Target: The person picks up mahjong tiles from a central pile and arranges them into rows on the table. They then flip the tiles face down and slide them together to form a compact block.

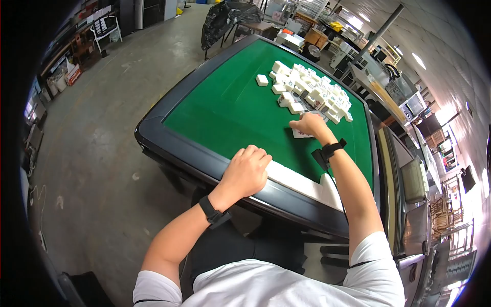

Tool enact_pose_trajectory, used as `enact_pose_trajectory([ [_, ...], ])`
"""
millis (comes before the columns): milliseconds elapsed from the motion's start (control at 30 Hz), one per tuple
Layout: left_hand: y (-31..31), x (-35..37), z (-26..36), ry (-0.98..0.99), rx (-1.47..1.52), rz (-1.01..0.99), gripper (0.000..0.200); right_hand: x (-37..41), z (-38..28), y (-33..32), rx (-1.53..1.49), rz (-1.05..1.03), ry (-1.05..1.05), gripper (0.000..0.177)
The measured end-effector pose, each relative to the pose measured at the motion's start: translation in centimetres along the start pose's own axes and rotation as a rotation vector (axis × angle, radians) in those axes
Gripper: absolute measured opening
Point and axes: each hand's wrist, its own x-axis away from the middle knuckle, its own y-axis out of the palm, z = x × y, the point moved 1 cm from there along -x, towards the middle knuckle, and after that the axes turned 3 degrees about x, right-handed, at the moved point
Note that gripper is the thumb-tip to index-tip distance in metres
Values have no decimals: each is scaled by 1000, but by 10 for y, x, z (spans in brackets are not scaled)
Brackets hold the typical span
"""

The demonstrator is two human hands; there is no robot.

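The left hand rests near the lower middle of the frame, on the near rim of the green-topped bench, at the left end of a row of white tiles. Its fingers are curled and close together; whether they pinch a tile, I cannot tell. The right hand, right of centre, bends down over a tile with red markings; its fingertips are mostly hidden, so their grip is unclear. Just above it spreads a jumbled heap of tiles, with a single tile lying apart at its upper left.
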Motion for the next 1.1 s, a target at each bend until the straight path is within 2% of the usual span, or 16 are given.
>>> enact_pose_trajectory([
  [100,-1,0,0,-8,9,-11,33,15,3,9,-74,7,-14,55],
  [167,-1,0,0,-14,10,-14,33,25,5,17,-155,271,-149,50],
  [200,0,0,0,-18,10,-18,33,33,4,22,-153,267,-149,50],
  [267,0,0,0,-18,9,-10,33,48,3,30,-192,552,-231,51],
  [400,0,0,1,-22,3,-16,34,70,8,33,-289,453,-202,54],
  [467,1,0,1,-18,8,-4,34,82,17,33,-284,344,-261,58],
  [500,1,0,1,-14,10,7,34,87,21,37,-283,345,-258,58],
  [567,1,0,1,-15,8,1,34,98,28,44,-240,457,-408,60],
  [700,2,1,0,-6,7,10,34,130,34,42,-15,240,-292,66],
  [733,2,1,1,-6,8,10,34,137,36,42,14,228,-327,69],
  [867,1,1,2,-9,0,-5,35,160,38,28,21,179,-323,72],
  [933,1,1,1,-2,-4,-2,35,171,35,17,-18,39,-298,75],
  [967,1,1,1,-1,-4,-1,35,174,35,15,-19,41,-297,75],
  [1033,1,1,1,0,-5,0,35,179,34,16,-72,-146,-203,77],
  [1100,0,0,2,-4,-4,-10,35,174,36,24,-32,-121,-217,79],
])
